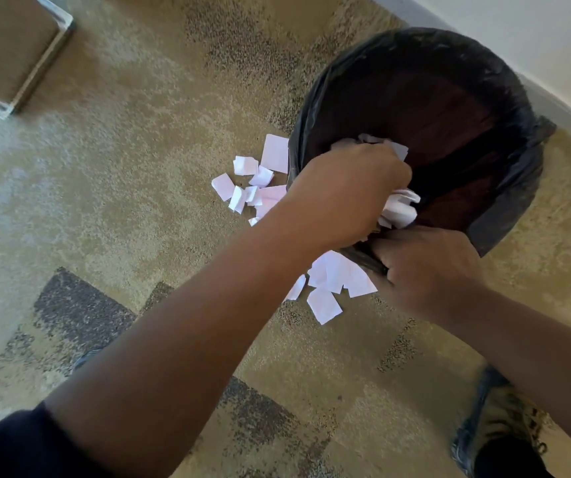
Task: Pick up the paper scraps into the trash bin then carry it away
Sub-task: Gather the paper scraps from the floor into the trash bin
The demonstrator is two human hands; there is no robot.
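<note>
While the right hand (425,267) grips the near rim of the lined trash bin (505,232), left hand (346,191) clutches a wad of paper scraps (399,208) over its mouth, loose scraps (260,181) on the carpet (122,167) beside it

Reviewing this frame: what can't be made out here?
- Head view: the left hand hides most of its paper handful.
- Scraps on the carpet: both arms cover some, so no count.
- Right hand grip on the trash bin rim: fingertips hidden.
- Bin bottom: too dark.
</note>
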